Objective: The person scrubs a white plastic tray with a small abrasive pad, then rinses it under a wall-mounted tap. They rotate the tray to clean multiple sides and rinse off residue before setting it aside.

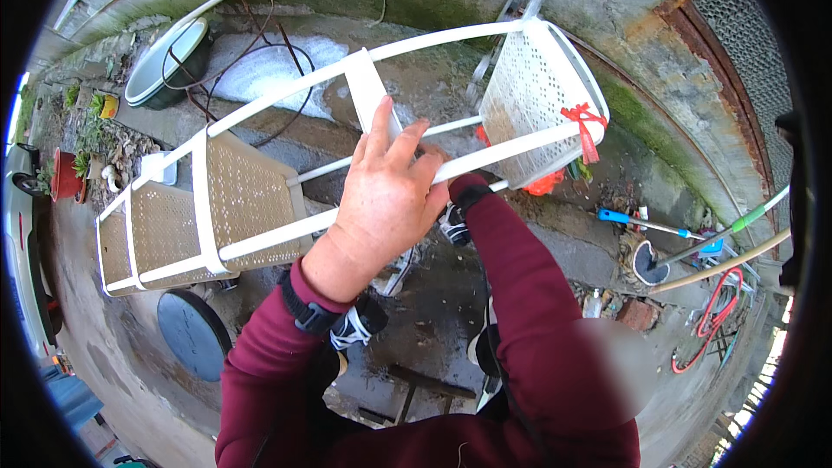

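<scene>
A white multi-tier shelf rack (533, 71) with perforated shelves lies tilted across the view in front of me. My left hand (387, 185) is over its near rail, thumb on the lower side and fingers stretched toward a white crossbar (368, 81). Behind that rail is my right hand (438, 151), mostly hidden by the left hand and the rail, so its grip does not show. A red ribbon (585, 127) is tied around the rail at the rack's right end. Brownish dirt marks the lower part of the right-end shelf.
Foamy water (286, 71) spreads on the wet concrete by a green basin (172, 65) and a dark wire frame (244, 65). A round black stool top (193, 335) is at left. At right are a blue-handled pole (640, 221), a red hose (712, 318) and a brick (637, 314).
</scene>
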